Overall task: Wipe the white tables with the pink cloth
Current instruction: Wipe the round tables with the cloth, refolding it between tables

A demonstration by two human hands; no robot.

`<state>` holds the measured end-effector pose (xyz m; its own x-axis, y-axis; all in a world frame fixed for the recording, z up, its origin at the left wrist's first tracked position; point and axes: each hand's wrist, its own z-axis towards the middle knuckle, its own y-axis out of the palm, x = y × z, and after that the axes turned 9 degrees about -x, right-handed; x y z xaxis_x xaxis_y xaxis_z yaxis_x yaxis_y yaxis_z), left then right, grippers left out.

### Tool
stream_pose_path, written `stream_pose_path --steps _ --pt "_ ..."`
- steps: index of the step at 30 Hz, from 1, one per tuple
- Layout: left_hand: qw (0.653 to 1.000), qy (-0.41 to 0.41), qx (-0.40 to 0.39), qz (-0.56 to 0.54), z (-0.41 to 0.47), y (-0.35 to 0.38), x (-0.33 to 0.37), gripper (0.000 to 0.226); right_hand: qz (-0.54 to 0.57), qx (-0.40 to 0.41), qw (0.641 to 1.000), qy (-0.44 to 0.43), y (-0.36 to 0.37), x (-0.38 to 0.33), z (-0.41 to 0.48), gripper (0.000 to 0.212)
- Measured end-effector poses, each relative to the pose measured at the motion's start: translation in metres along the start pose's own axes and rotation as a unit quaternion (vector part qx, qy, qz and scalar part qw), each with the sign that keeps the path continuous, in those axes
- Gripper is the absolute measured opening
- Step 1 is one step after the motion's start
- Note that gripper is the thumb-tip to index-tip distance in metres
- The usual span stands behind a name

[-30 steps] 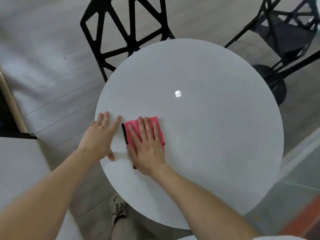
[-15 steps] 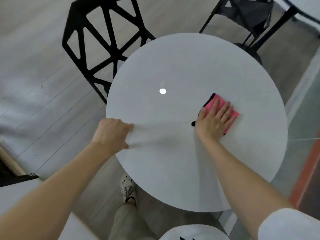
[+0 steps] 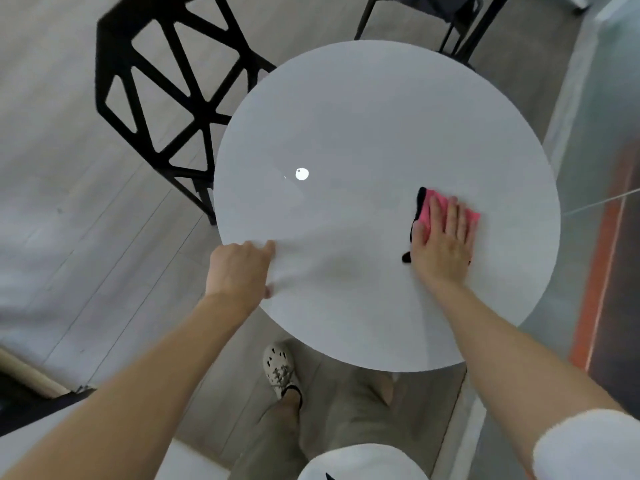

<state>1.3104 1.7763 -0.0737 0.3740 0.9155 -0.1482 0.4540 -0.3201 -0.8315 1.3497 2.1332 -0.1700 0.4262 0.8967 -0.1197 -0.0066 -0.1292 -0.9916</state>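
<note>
While grey floorboards [image 3: 86,209] surround it, white round table [image 3: 363,116] reflects one lamp.

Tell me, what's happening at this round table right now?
A person is wiping the round white table with a pink cloth. Their right hand lies flat on the cloth, pressing it to the right part of the tabletop. Their left hand grips the table's near-left edge, probably to brace it. A black chair stands beside the table on the left, and nothing else lies on the top apart from a bright reflection of a light.
</note>
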Motion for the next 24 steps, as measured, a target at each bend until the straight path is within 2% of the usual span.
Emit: stream_pose_path --steps 1,2,3,4,5,6,8,9,10,11,12,13,15,17,18,19,20,21,22,24 --pt "1.000 -0.001 0.002 -0.003 0.001 0.001 0.000 0.058 0.022 0.016 0.997 0.078 0.008 -0.027 0.001 0.066" --pt "1.000 -0.002 0.002 -0.003 0.002 0.000 0.000 0.056 0.036 0.025 0.993 0.110 0.014 -0.062 0.000 0.066" --pt "1.000 -0.002 -0.002 -0.002 0.004 -0.001 -0.001 0.056 0.043 0.028 0.995 0.089 0.019 -0.101 -0.006 0.067" --pt "1.000 -0.002 -0.009 -0.001 0.005 -0.002 -0.002 0.058 0.046 0.018 0.999 0.013 0.022 -0.137 -0.016 0.067" --pt "1.000 -0.002 -0.013 0.002 0.006 -0.002 -0.003 0.060 0.038 -0.002 0.994 -0.100 0.023 -0.164 -0.029 0.066" --pt "1.000 -0.006 -0.015 0.003 0.005 -0.002 -0.003 0.063 0.026 -0.032 0.975 -0.219 0.022 -0.177 -0.043 0.065" --pt "1.000 -0.018 -0.008 -0.004 0.003 -0.003 -0.003 0.062 0.012 -0.075 0.900 -0.430 0.011 -0.165 -0.048 0.063" --pt "1.000 -0.024 -0.008 -0.014 0.002 -0.003 -0.003 0.059 0.008 -0.090 0.859 -0.505 0.004 -0.148 -0.040 0.062" --pt "0.999 -0.029 -0.011 -0.025 0.001 -0.002 -0.003 0.057 -0.009 -0.109 0.825 -0.555 -0.001 -0.127 -0.024 0.061" --pt "0.999 -0.035 -0.015 -0.036 0.000 -0.001 -0.003 0.055 -0.039 -0.127 0.806 -0.576 -0.004 -0.108 -0.002 0.061" --pt "0.998 -0.044 -0.013 -0.046 -0.002 0.001 -0.003 0.053 -0.067 -0.134 0.813 -0.562 -0.008 -0.092 0.025 0.062" --pt "0.997 -0.055 -0.007 -0.056 -0.003 0.004 -0.004 0.052 -0.078 -0.128 0.844 -0.516 -0.012 -0.081 0.055 0.065" --pt "0.994 -0.078 0.007 -0.081 -0.005 0.012 -0.004 0.052 -0.072 -0.099 0.923 -0.365 -0.016 -0.082 0.112 0.076" --pt "0.990 -0.098 0.014 -0.103 -0.005 0.018 -0.002 0.057 -0.035 -0.089 0.971 -0.218 -0.010 -0.115 0.137 0.077" --pt "0.988 -0.111 0.015 -0.108 -0.005 0.019 0.000 0.061 -0.023 -0.085 0.981 -0.175 -0.005 -0.140 0.134 0.076" --pt "0.986 -0.121 0.012 -0.114 -0.005 0.018 0.000 0.065 -0.025 -0.084 0.981 -0.170 0.001 -0.164 0.120 0.075" --pt "0.984 -0.127 0.009 -0.121 -0.005 0.016 0.001 0.068 -0.031 -0.078 0.974 -0.213 0.006 -0.182 0.097 0.073" --pt "0.983 -0.133 0.002 -0.126 -0.006 0.013 0.003 0.071 -0.044 -0.074 0.952 -0.295 0.007 -0.193 0.068 0.070" --pt "0.983 -0.137 -0.006 -0.126 -0.008 0.011 0.006 0.073 -0.059 -0.077 0.913 -0.395 0.009 -0.192 0.037 0.067" --pt "0.978 -0.152 -0.017 -0.143 -0.012 0.003 0.012 0.074 -0.082 -0.120 0.794 -0.590 0.000 -0.164 0.004 0.067"
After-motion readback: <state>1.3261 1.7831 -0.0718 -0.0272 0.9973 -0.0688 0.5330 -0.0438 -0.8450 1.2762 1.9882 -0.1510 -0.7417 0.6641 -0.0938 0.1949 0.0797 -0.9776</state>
